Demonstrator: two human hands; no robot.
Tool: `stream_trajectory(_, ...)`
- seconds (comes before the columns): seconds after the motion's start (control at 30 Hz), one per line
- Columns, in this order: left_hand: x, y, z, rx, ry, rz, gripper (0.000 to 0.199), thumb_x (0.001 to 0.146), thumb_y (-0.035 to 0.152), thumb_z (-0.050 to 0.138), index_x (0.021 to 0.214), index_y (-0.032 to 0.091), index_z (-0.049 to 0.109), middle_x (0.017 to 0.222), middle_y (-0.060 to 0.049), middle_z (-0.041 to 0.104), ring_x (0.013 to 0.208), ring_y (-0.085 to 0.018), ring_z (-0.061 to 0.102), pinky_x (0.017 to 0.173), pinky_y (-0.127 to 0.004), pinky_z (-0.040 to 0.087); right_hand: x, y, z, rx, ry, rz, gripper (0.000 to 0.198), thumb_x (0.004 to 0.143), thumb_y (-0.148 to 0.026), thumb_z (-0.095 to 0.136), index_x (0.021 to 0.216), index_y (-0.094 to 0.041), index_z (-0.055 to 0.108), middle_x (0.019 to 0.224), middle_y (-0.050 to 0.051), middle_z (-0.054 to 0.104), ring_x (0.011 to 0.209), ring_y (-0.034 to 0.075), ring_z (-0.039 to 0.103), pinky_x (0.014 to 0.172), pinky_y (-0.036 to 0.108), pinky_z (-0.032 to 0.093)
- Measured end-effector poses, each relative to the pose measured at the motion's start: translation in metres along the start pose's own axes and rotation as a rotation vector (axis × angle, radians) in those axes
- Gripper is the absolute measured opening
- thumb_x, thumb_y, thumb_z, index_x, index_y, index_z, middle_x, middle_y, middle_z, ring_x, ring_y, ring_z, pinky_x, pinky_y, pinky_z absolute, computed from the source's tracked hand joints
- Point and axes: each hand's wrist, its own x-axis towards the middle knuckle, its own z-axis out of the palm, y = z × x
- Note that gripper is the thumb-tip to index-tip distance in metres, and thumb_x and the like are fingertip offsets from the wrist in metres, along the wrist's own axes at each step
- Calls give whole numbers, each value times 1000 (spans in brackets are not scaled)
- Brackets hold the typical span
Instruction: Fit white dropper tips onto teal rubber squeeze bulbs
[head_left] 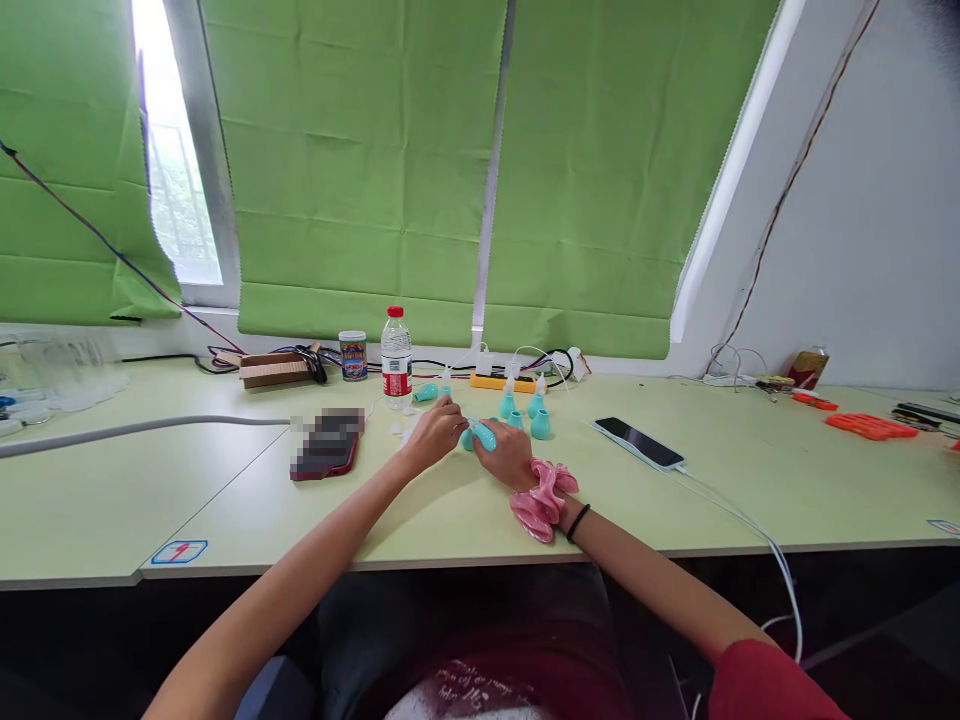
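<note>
My right hand (pixel 507 458) is closed around a teal squeeze bulb (pixel 484 437), which lies tilted with its narrow end toward the left. My left hand (pixel 436 433) pinches at that end, on a small whitish nozzle (pixel 472 425) partly hidden by the fingers. Just beyond my right hand stand several teal bulbs. One bulb (pixel 540 425) has an open neck, while another bulb (pixel 507 404) carries a white nozzle. Another teal bulb (pixel 425 393) lies on its side past my left hand. Small white pieces (pixel 396 429) are scattered left of my left hand.
A water bottle (pixel 396 360) and a printed can (pixel 353 357) stand at the back. A dark red phone (pixel 330 445) lies left, a charging phone (pixel 639 443) right. Behind the bulbs are a yellow power strip (pixel 495 382) and cables. Orange pieces (pixel 870 427) lie far right.
</note>
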Motion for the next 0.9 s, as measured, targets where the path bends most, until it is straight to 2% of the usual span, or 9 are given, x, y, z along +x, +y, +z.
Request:
stream_trajectory(0.1, 0, 5, 2, 63, 3, 60, 29, 80, 17, 39, 58, 14, 58, 62, -8, 53, 75, -19, 46, 64, -31, 41, 0, -2, 1, -39, -3, -35, 24, 75, -28, 44, 92, -18, 59, 84, 8, 63, 76, 19, 57, 65, 26, 40)
stream_trajectory(0.2, 2, 10, 3, 28, 81, 29, 26, 78, 17, 41, 58, 15, 58, 61, -7, 53, 74, -18, 46, 63, -30, 42, 4, -5, 3, -1, 35, 37, 24, 74, -29, 46, 91, -18, 59, 82, 7, 63, 73, 18, 57, 63, 25, 40)
stream_trajectory(0.33, 6, 11, -7, -126, 330, -260, 21, 75, 24, 44, 63, 17, 61, 65, -5, 58, 70, -16, 47, 56, -26, 42, 11, 2, 0, 180, 119, 182, 27, 76, -34, 43, 88, -16, 60, 79, 6, 63, 71, 19, 57, 62, 26, 42)
stream_trajectory(0.4, 6, 4, -14, -148, 382, -422, 22, 74, 26, 44, 65, 17, 62, 70, -5, 60, 72, -16, 49, 57, -25, 43, 13, 8, -4, 246, 131, 199, 28, 77, -34, 40, 86, -16, 60, 77, 5, 63, 72, 19, 56, 61, 27, 43)
stream_trajectory(0.53, -1, -21, -14, 3, 111, -517, 15, 65, 22, 51, 58, 18, 64, 65, -6, 61, 76, -20, 49, 68, -31, 41, 12, 11, -10, 299, 127, 134, 26, 76, -34, 43, 87, -18, 59, 83, 4, 63, 77, 18, 57, 67, 27, 44)
stream_trajectory(0.6, -6, -29, -8, 73, -54, -573, 13, 61, 16, 51, 55, 17, 62, 64, -8, 60, 78, -23, 49, 64, -31, 40, 10, 7, -9, 329, 122, 97, 26, 73, -35, 48, 88, -18, 58, 85, 4, 63, 77, 17, 57, 70, 26, 44)
stream_trajectory(0.7, -10, -33, 0, 110, -180, -597, 16, 60, 10, 49, 50, 16, 59, 60, -9, 58, 77, -25, 49, 57, -30, 38, 8, 3, -6, 359, 115, 57, 28, 69, -36, 54, 89, -17, 57, 85, 4, 63, 75, 16, 58, 71, 26, 44)
stream_trajectory(0.8, -9, -31, 0, 103, -148, -591, 20, 64, 9, 45, 52, 17, 59, 58, -8, 57, 75, -24, 50, 58, -29, 36, 7, 4, -4, 341, 101, 33, 28, 66, -34, 58, 87, -17, 57, 84, 3, 63, 74, 17, 58, 71, 27, 44)
stream_trajectory(0.9, -3, -24, -5, 42, 20, -584, 23, 73, 19, 40, 66, 16, 62, 62, -6, 59, 69, -19, 51, 59, -27, 35, 5, 4, -2, 325, 46, -12, 25, 66, -32, 58, 86, -17, 57, 83, 3, 63, 74, 17, 58, 71, 26, 43)
